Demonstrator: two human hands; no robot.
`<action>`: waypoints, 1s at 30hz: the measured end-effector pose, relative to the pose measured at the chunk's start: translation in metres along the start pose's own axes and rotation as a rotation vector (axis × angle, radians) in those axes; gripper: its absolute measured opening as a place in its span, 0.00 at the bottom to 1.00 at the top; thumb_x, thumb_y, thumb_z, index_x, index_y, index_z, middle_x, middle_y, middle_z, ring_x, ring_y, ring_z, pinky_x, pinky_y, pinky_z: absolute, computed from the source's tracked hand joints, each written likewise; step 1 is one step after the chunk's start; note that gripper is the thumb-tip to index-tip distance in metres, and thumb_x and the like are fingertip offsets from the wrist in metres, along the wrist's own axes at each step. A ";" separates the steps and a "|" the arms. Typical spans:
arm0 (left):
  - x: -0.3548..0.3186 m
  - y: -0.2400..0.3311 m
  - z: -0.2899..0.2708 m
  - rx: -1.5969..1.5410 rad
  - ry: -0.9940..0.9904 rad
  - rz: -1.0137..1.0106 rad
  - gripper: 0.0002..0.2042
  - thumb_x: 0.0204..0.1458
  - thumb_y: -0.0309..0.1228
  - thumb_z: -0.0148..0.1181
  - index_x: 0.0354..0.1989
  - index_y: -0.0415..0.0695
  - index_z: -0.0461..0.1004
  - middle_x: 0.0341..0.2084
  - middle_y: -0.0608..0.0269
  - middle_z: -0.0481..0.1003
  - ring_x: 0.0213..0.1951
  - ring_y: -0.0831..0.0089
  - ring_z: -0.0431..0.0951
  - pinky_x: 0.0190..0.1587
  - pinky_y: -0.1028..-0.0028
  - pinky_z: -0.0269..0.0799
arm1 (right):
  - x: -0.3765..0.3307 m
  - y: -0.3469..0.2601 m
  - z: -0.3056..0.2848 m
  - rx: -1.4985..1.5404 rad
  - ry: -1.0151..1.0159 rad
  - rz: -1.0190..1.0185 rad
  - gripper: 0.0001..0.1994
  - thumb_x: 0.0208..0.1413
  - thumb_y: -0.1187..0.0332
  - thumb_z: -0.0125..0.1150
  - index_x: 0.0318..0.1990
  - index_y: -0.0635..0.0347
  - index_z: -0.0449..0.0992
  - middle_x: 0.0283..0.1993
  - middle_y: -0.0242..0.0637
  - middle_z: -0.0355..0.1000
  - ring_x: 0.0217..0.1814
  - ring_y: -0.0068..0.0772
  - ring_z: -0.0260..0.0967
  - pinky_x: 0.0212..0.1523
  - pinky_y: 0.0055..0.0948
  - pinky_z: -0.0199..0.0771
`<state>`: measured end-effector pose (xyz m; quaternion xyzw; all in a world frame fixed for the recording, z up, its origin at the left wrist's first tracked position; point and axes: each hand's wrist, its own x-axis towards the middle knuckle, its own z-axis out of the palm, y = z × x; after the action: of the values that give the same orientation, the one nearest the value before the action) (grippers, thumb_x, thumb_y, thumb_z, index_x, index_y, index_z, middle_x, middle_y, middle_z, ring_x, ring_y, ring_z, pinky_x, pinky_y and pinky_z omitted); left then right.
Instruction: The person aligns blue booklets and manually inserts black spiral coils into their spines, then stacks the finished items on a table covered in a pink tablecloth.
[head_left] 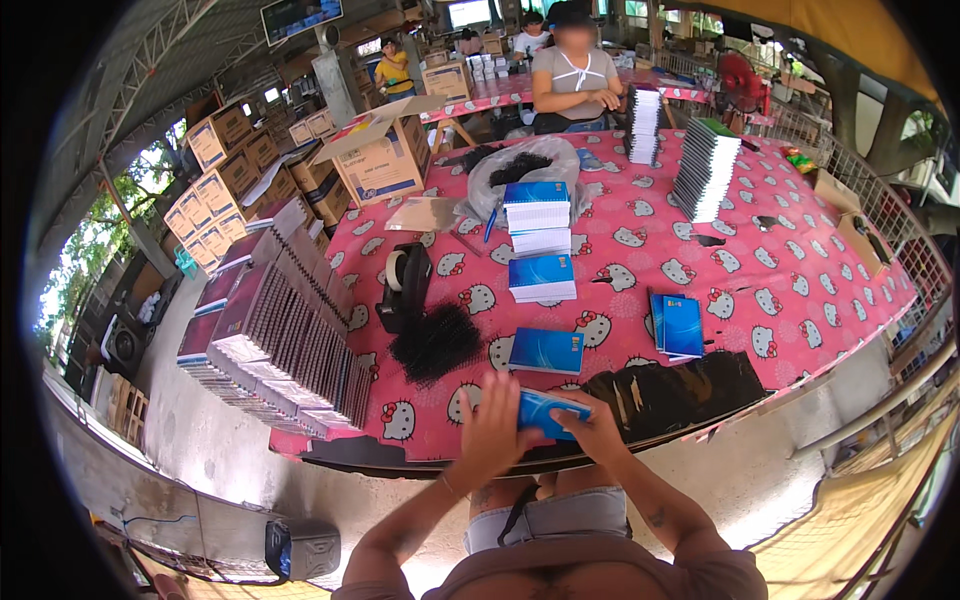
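At the table's near edge my right hand (pixel 594 428) is closed round a blue-covered notebook (pixel 540 412), its thumb lying across the cover. Against the notebook's left end rests my left hand (pixel 490 432), flat, with its fingers stretched out. Just beyond them lies another blue notebook (pixel 546 351), and farther off stand stacks of blue notebooks (pixel 541 270) with white page edges. A small blue pile (pixel 676 325) sits to the right. Left of my hands is a tangled heap of black binding coils (pixel 436 343), beside a black tape dispenser (pixel 404 287).
Tall stacks of maroon coil-bound notebooks (pixel 285 325) crowd the left edge. More bound stacks (pixel 707 170) stand far right. A plastic bag of black coils (pixel 520 175), an open carton (pixel 383 160) and a black sheet (pixel 680 392) are also here. Another person (pixel 577 85) sits across the table.
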<state>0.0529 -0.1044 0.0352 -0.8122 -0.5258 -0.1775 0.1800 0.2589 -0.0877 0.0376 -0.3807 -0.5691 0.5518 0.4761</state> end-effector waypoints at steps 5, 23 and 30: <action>0.011 0.001 -0.011 0.010 0.011 -0.042 0.42 0.59 0.61 0.46 0.67 0.32 0.59 0.68 0.38 0.59 0.70 0.44 0.57 0.66 0.35 0.44 | -0.002 0.004 0.003 -0.091 -0.039 -0.064 0.14 0.61 0.71 0.63 0.53 0.65 0.78 0.44 0.35 0.78 0.45 0.20 0.71 0.47 0.24 0.73; 0.030 -0.042 -0.043 -0.680 -0.091 0.177 0.10 0.52 0.38 0.67 0.40 0.51 0.79 0.33 0.68 0.82 0.30 0.68 0.81 0.68 0.52 0.56 | 0.004 -0.014 -0.015 -0.281 -0.290 -0.073 0.15 0.58 0.74 0.65 0.54 0.58 0.79 0.37 0.37 0.80 0.37 0.21 0.75 0.41 0.27 0.75; 0.032 -0.045 -0.054 -0.621 -0.240 0.214 0.12 0.54 0.39 0.66 0.44 0.50 0.79 0.32 0.64 0.80 0.34 0.65 0.81 0.67 0.50 0.56 | 0.006 -0.005 -0.014 -0.254 -0.316 -0.079 0.15 0.59 0.72 0.65 0.53 0.61 0.78 0.38 0.36 0.79 0.40 0.19 0.73 0.42 0.26 0.75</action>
<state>0.0184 -0.0875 0.1023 -0.8938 -0.3757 -0.2126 -0.1213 0.2709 -0.0793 0.0420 -0.3239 -0.7161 0.5093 0.3505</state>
